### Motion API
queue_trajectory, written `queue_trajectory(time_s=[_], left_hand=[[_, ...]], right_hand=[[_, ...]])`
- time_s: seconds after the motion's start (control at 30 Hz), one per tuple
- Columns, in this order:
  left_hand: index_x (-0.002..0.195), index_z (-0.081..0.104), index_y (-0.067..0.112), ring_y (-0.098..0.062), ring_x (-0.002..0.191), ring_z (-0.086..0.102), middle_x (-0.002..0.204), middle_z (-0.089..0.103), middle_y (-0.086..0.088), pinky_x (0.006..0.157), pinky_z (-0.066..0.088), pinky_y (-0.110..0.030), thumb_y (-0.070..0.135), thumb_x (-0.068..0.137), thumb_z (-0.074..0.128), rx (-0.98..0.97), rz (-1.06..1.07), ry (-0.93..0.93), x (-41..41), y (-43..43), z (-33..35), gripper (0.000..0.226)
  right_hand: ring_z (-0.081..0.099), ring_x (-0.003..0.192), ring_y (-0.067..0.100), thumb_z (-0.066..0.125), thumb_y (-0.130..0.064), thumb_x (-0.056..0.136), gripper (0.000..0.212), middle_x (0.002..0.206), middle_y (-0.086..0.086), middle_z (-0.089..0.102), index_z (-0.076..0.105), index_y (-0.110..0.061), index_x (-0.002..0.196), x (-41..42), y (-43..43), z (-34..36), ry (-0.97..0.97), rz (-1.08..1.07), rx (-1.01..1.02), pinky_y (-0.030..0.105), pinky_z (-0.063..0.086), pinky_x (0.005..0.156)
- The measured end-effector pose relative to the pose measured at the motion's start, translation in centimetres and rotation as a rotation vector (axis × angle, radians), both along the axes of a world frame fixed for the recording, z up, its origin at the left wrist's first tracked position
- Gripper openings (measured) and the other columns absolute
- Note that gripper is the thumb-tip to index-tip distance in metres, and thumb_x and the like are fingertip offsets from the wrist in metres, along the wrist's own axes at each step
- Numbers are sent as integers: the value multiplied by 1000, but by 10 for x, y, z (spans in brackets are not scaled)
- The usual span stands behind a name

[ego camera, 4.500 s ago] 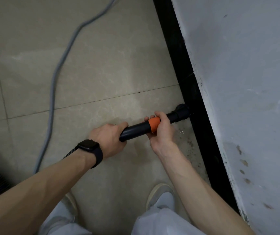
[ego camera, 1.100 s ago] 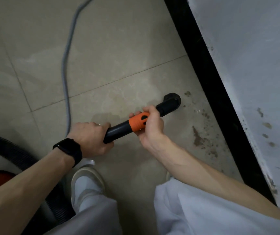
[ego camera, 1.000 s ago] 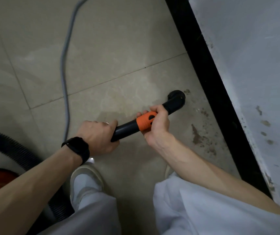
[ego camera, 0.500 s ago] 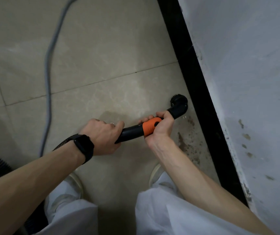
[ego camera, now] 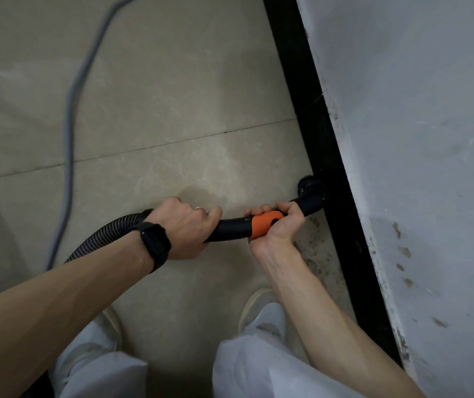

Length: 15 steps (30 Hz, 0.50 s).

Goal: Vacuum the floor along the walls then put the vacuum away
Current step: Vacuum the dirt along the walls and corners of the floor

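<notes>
Legs: white trousers [ego camera: 258, 369] and pale shoes [ego camera: 261, 308] filled the bottom of the frame.
Left hand [ego camera: 187, 228]: fingers wrapped tight around the black vacuum tube [ego camera: 230, 229], smartwatch [ego camera: 155, 244] on the wrist.
Right hand [ego camera: 279, 225]: fingers clenched on the tube's orange collar [ego camera: 264, 224].
Hose [ego camera: 101, 237]: ribbed, trailing to lower left.
Brush nozzle [ego camera: 309, 188]: centre right, touching the black baseboard [ego camera: 310, 110].
Floor [ego camera: 172, 81]: beige tiles, stained beside the baseboard.
Grey cable [ego camera: 70, 124]: upper left.

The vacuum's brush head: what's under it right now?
The brush head sits on the tiled floor against the black baseboard. Brown stains show nearby, but the head hides whatever lies directly beneath it.
</notes>
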<state>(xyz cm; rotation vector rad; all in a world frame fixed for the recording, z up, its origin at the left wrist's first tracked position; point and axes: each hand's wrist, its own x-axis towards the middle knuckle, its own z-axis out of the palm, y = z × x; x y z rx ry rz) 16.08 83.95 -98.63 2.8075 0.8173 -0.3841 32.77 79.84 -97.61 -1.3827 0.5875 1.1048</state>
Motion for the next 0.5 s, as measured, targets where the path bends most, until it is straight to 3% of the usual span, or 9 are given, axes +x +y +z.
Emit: queue_trajectory(time_s=[0.07, 0.17, 0.23, 0.33, 0.4, 0.5], left_hand=[[97, 26, 24, -24, 59, 57, 84, 64, 3, 56, 31, -30, 45, 93, 42, -3, 34, -2, -1, 4, -1, 27], [91, 13, 26, -24, 54, 48, 82, 64, 5, 48, 17, -27, 50, 91, 43, 16, 105, 1, -2, 10, 1, 39], [92, 17, 25, -23, 57, 55, 81, 62, 6, 46, 12, -28, 52, 89, 45, 21, 155, -2, -3, 14, 0, 39], [101, 33, 24, -23, 54, 53, 78, 62, 6, 46, 19, -26, 52, 87, 47, 4, 235, -15, -4, 20, -1, 34], [98, 32, 26, -24, 56, 56, 75, 60, 5, 48, 26, -26, 53, 86, 49, -8, 305, -19, -3, 28, -2, 34], [91, 26, 33, -14, 48, 40, 62, 43, 10, 47, 22, -25, 55, 84, 49, -72, 440, -22, -1, 43, -2, 33]], right_hand=[[49, 41, 19, 52, -18, 82, 10, 55, 1, 51, 48, -14, 74, -1, 4, -1, -2, 6, 5, 29, 54, 51], [49, 41, 20, 52, -15, 82, 8, 55, 2, 50, 47, -13, 76, -1, 16, -1, -13, 15, 17, 30, 54, 50], [47, 39, 20, 50, -14, 83, 9, 54, 3, 49, 46, -13, 76, -1, 27, -2, -17, 21, 30, 30, 53, 49], [46, 38, 20, 50, -13, 85, 8, 52, 3, 48, 46, -13, 79, -1, 46, -3, -34, 55, 43, 29, 52, 48], [49, 39, 20, 51, -13, 88, 7, 52, 2, 50, 47, -13, 82, -2, 60, -4, -53, 90, 46, 29, 52, 49], [54, 43, 20, 56, -12, 89, 7, 55, 3, 53, 51, -9, 93, -2, 80, -3, -76, 150, 51, 32, 53, 52]])
